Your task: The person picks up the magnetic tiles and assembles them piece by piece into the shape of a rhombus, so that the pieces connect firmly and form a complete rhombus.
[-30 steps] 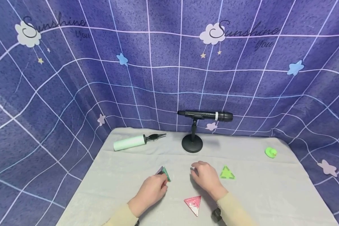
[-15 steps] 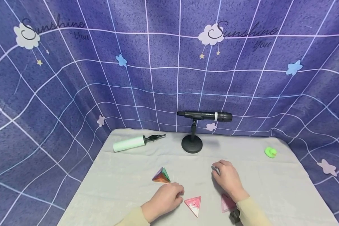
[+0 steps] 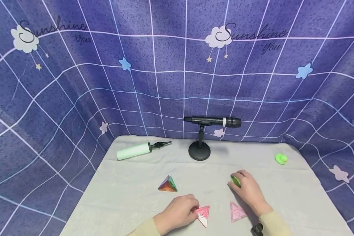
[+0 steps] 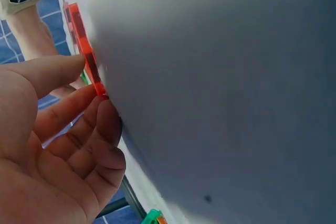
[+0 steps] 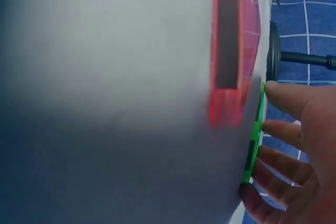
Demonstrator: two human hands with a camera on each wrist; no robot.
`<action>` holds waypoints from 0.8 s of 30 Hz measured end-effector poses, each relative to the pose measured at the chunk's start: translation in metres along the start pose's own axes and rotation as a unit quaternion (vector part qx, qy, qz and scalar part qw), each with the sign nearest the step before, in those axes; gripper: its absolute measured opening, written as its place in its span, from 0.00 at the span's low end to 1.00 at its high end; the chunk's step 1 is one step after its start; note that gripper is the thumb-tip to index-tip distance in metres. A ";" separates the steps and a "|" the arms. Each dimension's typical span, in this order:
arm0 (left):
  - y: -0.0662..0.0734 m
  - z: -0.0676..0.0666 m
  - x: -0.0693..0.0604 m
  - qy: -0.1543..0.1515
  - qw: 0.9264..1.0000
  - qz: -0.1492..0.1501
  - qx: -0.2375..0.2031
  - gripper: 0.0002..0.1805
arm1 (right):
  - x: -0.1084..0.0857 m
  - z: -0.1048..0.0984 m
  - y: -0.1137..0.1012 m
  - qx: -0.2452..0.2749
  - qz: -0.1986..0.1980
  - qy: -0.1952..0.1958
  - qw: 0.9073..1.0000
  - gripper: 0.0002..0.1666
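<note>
Gathering appears in hand: left hand (image 3: pixel 178 211) pinches near red triangle (image 3: pixel 205 216), right hand (image 3: pixel 250 189) pinches farther green triangle (image 3: pixel 236 181); next calls for lifting.

Your left hand (image 3: pixel 178 211) pinches, thumb tip close to the index fingertip, with the lower fingers bent toward the palm. Your right hand (image 3: pixel 249 188) sits farther forward, its thumb opposing gently bent, slightly spread fingers, and both sleeved forearms (image 3: pixel 274 224) slant inward.
</note>
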State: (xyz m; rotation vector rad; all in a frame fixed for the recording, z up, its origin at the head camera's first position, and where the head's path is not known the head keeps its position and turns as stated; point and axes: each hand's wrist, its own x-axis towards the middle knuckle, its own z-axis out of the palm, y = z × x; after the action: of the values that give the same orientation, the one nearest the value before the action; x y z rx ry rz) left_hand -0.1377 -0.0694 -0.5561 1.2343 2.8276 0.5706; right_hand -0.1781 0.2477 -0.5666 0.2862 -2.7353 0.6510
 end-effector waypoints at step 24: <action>-0.004 0.001 -0.001 -0.012 0.998 0.002 -0.066 0.14 | -0.003 -0.005 0.013 0.031 -0.041 -0.023 0.998 0.27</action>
State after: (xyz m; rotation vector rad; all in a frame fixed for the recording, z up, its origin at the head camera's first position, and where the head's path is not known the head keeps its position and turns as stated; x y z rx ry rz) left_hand -0.1397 -0.0716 -0.5586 1.2157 2.7184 0.7242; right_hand -0.1779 0.2617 -0.5688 0.4304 -2.7339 0.7165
